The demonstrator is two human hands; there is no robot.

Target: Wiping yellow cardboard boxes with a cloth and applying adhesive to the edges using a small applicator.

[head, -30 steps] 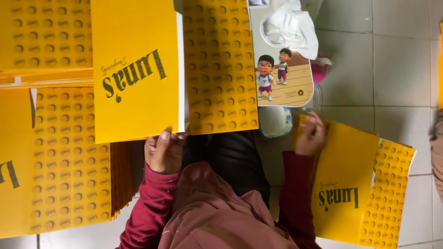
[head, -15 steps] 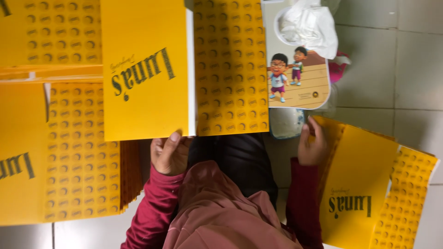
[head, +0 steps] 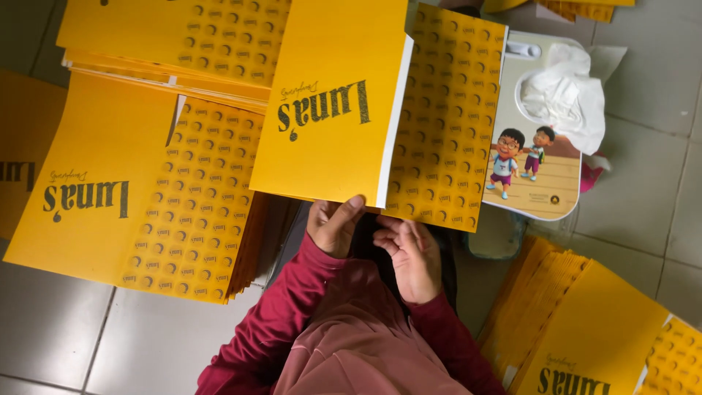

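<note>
We steady the yellow folded cover [head: 333,102], centre of the scene, at its near edge: left hand [head: 333,225] pinching it, right hand [head: 409,256] just beside, fingers loosely curled, holding nothing.

I have just one view to work from, the head camera, looking almost straight down onto the lap and the tiled floor [head: 643,190]. It sits close: the maroon sleeves [head: 292,322] enter from six o'clock, and the yellow folded cover [head: 329,102] fills the frame toward twelve. Stacks are cropped at nine and four o'clock. No second view overlaps it.
</note>
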